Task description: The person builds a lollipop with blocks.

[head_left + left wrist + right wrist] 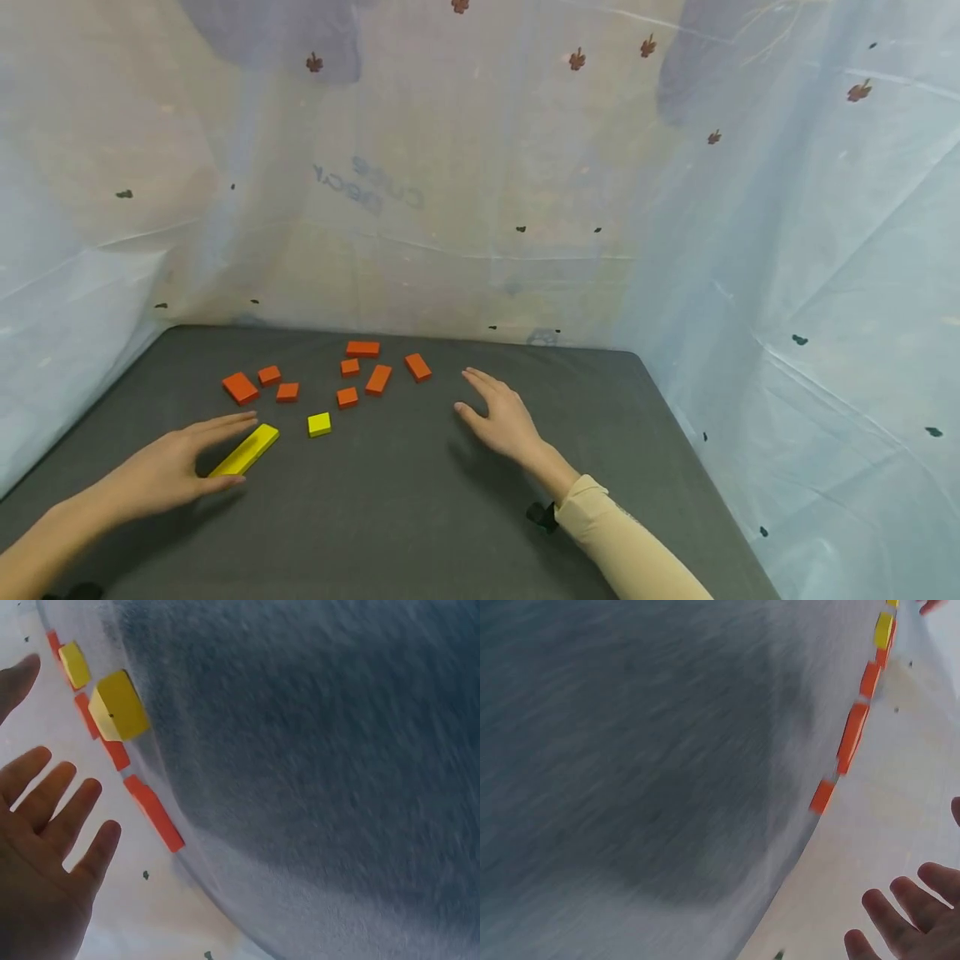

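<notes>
A long yellow block [246,450] lies on the dark grey table at the left. Around its near end, thumb and fingers spread apart, is my left hand [167,473]. The left wrist view shows a gap between those fingers and the yellow block [121,709], so nothing is held. A smaller yellow block [319,425] sits just right of the long one. Over the table to the right hovers my right hand [504,421], fingers extended, holding nothing. In the right wrist view its fingers [891,919] are partly cut off by the frame edge.
Several orange blocks lie scattered toward the back, among them a left one [240,388], a back one [363,349] and a right one [417,367]. Pale translucent sheeting [480,208] with dark spots hangs behind and beside the grey table [420,517].
</notes>
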Action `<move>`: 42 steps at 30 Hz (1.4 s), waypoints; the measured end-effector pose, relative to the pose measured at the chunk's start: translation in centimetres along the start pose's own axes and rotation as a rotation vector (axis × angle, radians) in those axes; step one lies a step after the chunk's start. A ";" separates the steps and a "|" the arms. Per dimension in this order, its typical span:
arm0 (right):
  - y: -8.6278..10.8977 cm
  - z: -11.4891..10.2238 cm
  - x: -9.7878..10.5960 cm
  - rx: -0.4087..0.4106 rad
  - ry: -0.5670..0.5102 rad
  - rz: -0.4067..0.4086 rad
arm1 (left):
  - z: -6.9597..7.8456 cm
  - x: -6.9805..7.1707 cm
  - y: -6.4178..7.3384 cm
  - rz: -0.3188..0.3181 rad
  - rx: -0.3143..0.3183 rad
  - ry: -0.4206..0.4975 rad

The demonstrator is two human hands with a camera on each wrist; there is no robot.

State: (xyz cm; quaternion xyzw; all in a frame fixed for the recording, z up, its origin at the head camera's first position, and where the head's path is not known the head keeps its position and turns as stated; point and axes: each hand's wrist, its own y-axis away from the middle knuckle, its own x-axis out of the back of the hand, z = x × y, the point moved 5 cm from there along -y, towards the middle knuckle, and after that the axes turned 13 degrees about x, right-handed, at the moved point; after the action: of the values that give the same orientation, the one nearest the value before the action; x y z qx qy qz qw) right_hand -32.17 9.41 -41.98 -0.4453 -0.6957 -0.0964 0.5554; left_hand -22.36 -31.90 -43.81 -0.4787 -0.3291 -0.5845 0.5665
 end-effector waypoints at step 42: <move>-10.0 -10.9 -13.0 0.310 -0.051 -0.386 | -1.8 -1.7 -2.3 -0.358 -0.036 0.001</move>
State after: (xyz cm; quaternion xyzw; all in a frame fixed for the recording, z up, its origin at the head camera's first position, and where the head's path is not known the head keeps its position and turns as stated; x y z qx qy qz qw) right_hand -32.09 -9.91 -45.56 -0.2158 -0.7882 -0.0814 0.5706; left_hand -25.11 -32.65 -45.59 -0.4224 -0.3983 -0.6819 0.4449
